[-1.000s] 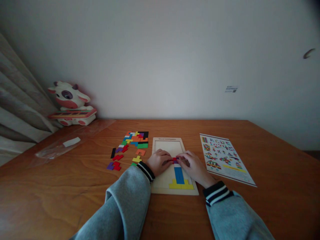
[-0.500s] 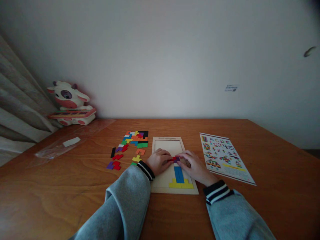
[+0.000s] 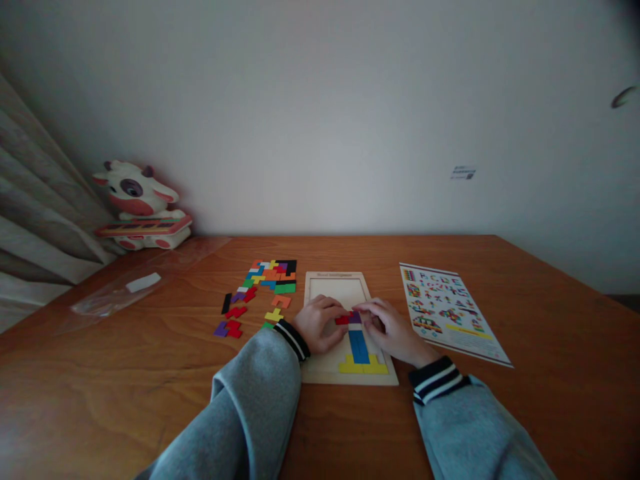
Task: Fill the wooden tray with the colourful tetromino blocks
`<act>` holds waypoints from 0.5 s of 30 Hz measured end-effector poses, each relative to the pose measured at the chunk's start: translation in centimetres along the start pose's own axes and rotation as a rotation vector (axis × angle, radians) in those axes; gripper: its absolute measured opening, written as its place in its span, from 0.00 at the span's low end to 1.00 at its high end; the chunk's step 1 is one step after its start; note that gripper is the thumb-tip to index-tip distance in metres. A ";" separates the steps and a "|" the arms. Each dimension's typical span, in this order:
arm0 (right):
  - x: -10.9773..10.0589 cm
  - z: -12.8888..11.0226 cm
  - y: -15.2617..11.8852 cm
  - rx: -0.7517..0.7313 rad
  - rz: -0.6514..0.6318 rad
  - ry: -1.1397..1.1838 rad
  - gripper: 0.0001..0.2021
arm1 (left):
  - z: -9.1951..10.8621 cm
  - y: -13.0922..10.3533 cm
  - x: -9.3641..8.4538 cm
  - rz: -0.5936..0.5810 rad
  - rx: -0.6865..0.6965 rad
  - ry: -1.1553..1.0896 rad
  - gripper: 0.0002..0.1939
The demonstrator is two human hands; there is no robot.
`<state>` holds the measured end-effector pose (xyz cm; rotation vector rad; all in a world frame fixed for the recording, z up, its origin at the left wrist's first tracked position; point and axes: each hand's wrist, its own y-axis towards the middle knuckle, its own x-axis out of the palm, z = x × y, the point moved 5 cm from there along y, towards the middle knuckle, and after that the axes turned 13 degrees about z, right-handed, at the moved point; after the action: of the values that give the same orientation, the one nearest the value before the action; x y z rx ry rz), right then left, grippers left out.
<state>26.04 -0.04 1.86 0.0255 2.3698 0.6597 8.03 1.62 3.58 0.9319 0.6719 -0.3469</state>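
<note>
1. The person's left hand (image 3: 323, 325) is half curled over the middle of the wooden tray (image 3: 336, 275), its fingertips touching the red piece (image 3: 342, 321); thumb and forefinger look a little apart, but whether they pinch it or only press on it cannot be told.
2. The right hand (image 3: 393, 331) reaches in over the tray's right side, fingers bent, tips at the purple piece (image 3: 355, 317); whether it is gripped is hidden.
3. The key relation: the red piece lies in the tray, just left of the purple piece, on the left hand's side. Its visible length runs across the tray, while its full outline is covered by fingers.
4. Below the purple, towards the tray's near edge, come a white piece (image 3: 355, 327), a blue strip (image 3: 359, 345) with its long axis running from near edge to far, and a yellow base (image 3: 363, 365) spreading crosswise.
5. Left of the tray lie loose pieces, among them 1 orange piece (image 3: 281, 302) and 1 black bar (image 3: 227, 303).
6. Right of the tray, well apart from it, a printed sheet (image 3: 450, 313) lies flat on the table (image 3: 450, 413).
</note>
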 end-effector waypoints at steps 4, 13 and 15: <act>-0.5 -0.1 -0.5 -0.017 -0.079 0.029 0.27 | 0.2 -0.2 0.0 -0.060 0.004 0.005 0.25; -0.9 -0.5 -0.9 -0.014 -0.235 0.035 0.32 | 0.2 -0.3 0.2 -0.109 -0.007 0.008 0.30; -0.9 -0.5 -0.9 -0.013 -0.250 0.024 0.33 | 0.3 -0.3 0.2 -0.109 -0.004 0.007 0.30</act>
<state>26.57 -1.22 2.32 -0.2812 2.3399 0.5563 8.10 1.21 3.41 0.8951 0.7308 -0.4389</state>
